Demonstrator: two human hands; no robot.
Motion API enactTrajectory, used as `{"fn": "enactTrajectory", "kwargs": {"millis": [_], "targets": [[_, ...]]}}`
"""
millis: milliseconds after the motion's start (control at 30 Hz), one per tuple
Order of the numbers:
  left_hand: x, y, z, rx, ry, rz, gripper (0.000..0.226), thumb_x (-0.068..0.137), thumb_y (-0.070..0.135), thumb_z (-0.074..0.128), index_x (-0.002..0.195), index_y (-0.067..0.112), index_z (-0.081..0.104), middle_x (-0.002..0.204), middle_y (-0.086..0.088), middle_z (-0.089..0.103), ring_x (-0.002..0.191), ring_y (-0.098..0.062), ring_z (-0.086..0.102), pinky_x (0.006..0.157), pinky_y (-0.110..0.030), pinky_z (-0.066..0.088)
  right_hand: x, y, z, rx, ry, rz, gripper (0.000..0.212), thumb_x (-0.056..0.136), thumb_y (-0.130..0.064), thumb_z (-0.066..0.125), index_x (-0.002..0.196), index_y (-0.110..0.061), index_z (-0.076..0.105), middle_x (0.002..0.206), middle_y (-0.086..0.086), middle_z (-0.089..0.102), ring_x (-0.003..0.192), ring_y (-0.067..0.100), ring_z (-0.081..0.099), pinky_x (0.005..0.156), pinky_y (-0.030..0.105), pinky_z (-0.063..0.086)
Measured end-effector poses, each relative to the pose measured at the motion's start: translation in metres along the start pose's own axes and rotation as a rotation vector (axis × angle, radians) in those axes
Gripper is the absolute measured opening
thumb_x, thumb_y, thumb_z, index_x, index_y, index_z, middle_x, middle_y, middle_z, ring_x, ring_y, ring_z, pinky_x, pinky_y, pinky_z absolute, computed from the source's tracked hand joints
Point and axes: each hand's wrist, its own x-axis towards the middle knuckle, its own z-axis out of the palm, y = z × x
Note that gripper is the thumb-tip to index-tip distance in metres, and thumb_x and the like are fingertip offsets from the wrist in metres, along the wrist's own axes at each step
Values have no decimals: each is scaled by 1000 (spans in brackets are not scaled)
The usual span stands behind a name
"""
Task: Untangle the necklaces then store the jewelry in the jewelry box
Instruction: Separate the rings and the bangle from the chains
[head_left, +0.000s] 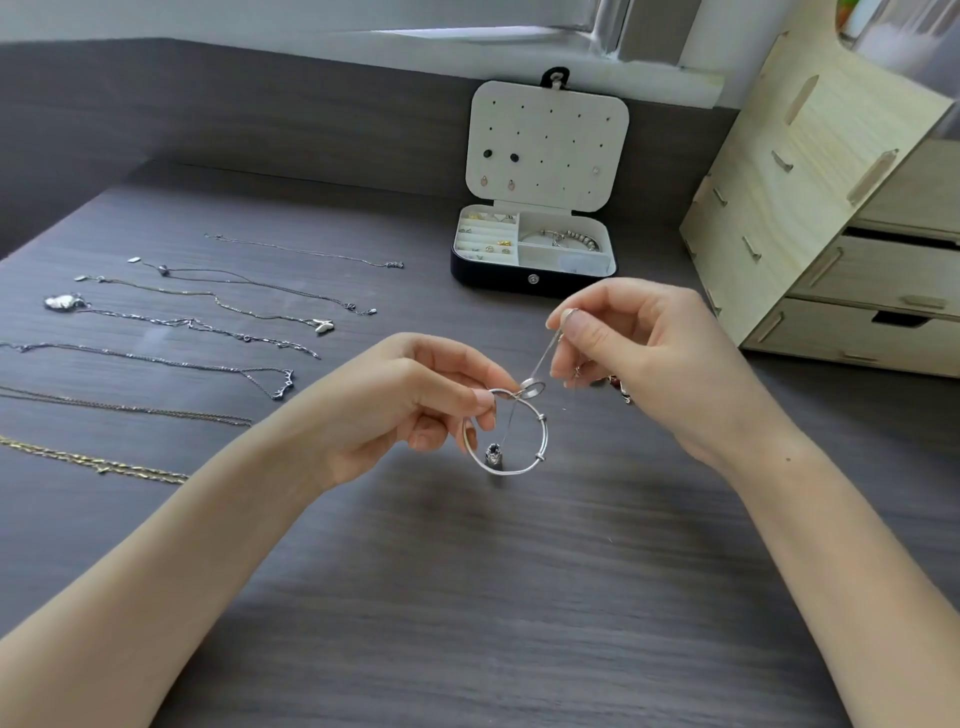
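My left hand (415, 400) pinches the top of a silver bangle (540, 447) that hangs above the dark table, with small beads on it and a charm (493, 454) dangling inside the ring. My right hand (634, 353) pinches the upper end of a thin silver chain (545, 358) that runs down to a ring at the bangle's top. Something small and dark red (621, 387) shows under my right palm. The open jewelry box (532, 280) stands beyond my hands, with rings, earrings and a bead bracelet (576, 239) in its compartments.
Several necklaces (208, 327) lie stretched out in rows on the left of the table (467, 597). A light wooden drawer unit (831, 218) stands at the right. A grey wall and a window sill run behind the box.
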Motion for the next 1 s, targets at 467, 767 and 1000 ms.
{"fn": "enactTrajectory", "kwargs": {"millis": [467, 767, 1000], "targets": [[3, -10, 5, 85, -101, -50, 17, 69, 10, 59, 81, 11, 71, 64, -5, 59, 54, -14, 49, 42, -17, 33, 3, 7, -3, -117, 117, 51, 13, 91, -11, 57, 81, -11, 67, 54, -2, 60, 49, 6, 54, 47, 15, 39], [3, -8, 3, -34, -132, -47, 16, 70, 8, 53, 79, 8, 66, 59, -1, 48, 51, -13, 45, 44, -17, 33, 0, 13, -3, -551, -118, 65, 25, 84, -10, 58, 87, -32, 69, 74, -8, 64, 65, 5, 54, 65, 18, 44], [1, -3, 0, -107, -132, -12, 19, 70, 6, 51, 75, 10, 68, 58, -1, 45, 49, -13, 42, 44, -16, 34, -3, 0, -4, -482, -337, 19, 29, 83, -9, 62, 92, -35, 72, 102, -19, 63, 98, -5, 54, 82, 10, 35]]}}
